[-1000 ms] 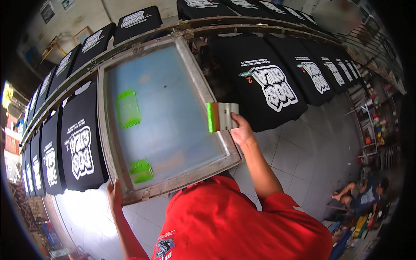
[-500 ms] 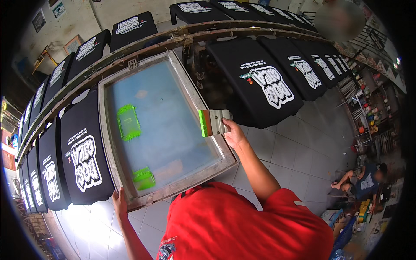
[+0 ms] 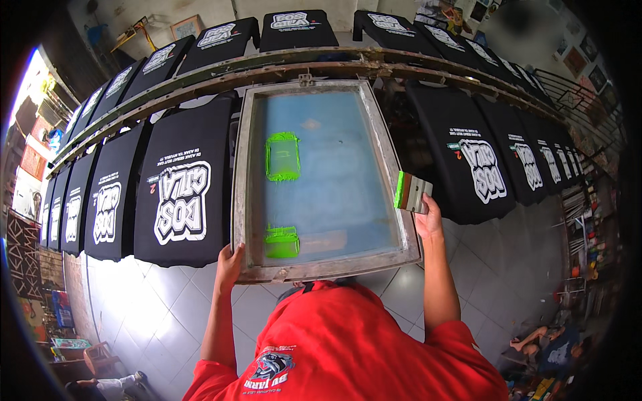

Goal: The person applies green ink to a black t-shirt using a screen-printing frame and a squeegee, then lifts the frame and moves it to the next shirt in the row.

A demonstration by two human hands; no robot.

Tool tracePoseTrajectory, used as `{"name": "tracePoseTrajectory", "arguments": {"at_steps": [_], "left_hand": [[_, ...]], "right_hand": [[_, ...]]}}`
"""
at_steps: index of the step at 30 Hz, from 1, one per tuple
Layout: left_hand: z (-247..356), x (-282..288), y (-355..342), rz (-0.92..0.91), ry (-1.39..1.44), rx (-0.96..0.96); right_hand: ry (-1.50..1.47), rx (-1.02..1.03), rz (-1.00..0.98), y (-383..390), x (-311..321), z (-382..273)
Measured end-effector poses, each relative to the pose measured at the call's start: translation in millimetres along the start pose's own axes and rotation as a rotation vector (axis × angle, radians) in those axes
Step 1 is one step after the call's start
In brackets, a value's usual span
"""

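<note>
A wooden-framed printing screen [image 3: 334, 200] with blue mesh sits hinged on the rail in front of me, with two green ink patches [image 3: 282, 156] on its left half. My left hand [image 3: 230, 262] grips the frame's lower-left edge. My right hand [image 3: 429, 217] holds a squeegee [image 3: 413, 192] with a green-coated blade at the frame's right edge. Black T-shirts with white prints lie flat on boards to the left [image 3: 147, 200] and right [image 3: 447, 160] of the screen.
A second row of black shirts [image 3: 294, 37] lies beyond the long rails [image 3: 194, 87]. Tiled floor [image 3: 140, 301] shows below. A seated person [image 3: 558, 347] is at the lower right among clutter, another person [image 3: 114, 387] at the lower left, and crowded shelves [image 3: 578, 234] line the right side.
My view has turned, so the screen now appears straighter and more centred. My left hand still holds the frame and my right hand still holds the squeegee at its right edge.
</note>
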State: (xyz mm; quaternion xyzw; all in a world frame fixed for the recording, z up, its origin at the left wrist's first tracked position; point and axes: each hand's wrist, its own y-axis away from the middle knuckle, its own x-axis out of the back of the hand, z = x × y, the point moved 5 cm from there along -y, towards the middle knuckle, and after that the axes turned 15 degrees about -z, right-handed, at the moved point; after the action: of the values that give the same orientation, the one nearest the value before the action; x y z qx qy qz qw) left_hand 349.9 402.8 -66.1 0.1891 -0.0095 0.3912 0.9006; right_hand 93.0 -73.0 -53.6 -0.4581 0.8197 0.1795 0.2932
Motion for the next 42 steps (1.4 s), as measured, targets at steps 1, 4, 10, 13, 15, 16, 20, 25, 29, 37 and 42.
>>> {"name": "tracePoseTrajectory", "arguments": {"at_steps": [1,4,10,13,15,16,20,25,29,37,42], "left_hand": [[1,-1,-1,0.004,-0.002,-0.006],[3,-1,-1,0.040,-0.042,0.017],[13,3,1,0.015,-0.049,0.031],[3,5,-2,0.006,0.020,0.059],[1,3,-4,0.000,0.014,0.026],[1,2,-5,-0.003,0.010,0.010],[10,-4,-3,0.038,-0.006,0.001],[-10,-2,-9,-0.007,-0.018,0.033],[-13,-3,-12,0.011,-0.031,0.082],[-28,-10,-20,0.055,-0.116,0.084],[-42,-10,-22,0.070,-0.003,0.078]], "right_hand": [[0.006,-0.002,-0.001,-1,-1,-1],[0.005,-0.021,0.013,-2,1,0],[-0.006,-0.025,0.009,-7,-9,3],[0.014,-0.002,0.019,-9,-6,4],[0.009,-0.014,0.032,-7,-1,4],[0.007,-0.021,0.040,-7,1,5],[0.011,0.008,0.024,-8,0,-1],[-0.015,-0.018,0.032,-6,11,4],[-0.003,-0.013,0.041,-7,11,5],[-0.067,-0.009,0.059,-9,37,22],[-0.031,0.033,0.102,-11,37,14]]}}
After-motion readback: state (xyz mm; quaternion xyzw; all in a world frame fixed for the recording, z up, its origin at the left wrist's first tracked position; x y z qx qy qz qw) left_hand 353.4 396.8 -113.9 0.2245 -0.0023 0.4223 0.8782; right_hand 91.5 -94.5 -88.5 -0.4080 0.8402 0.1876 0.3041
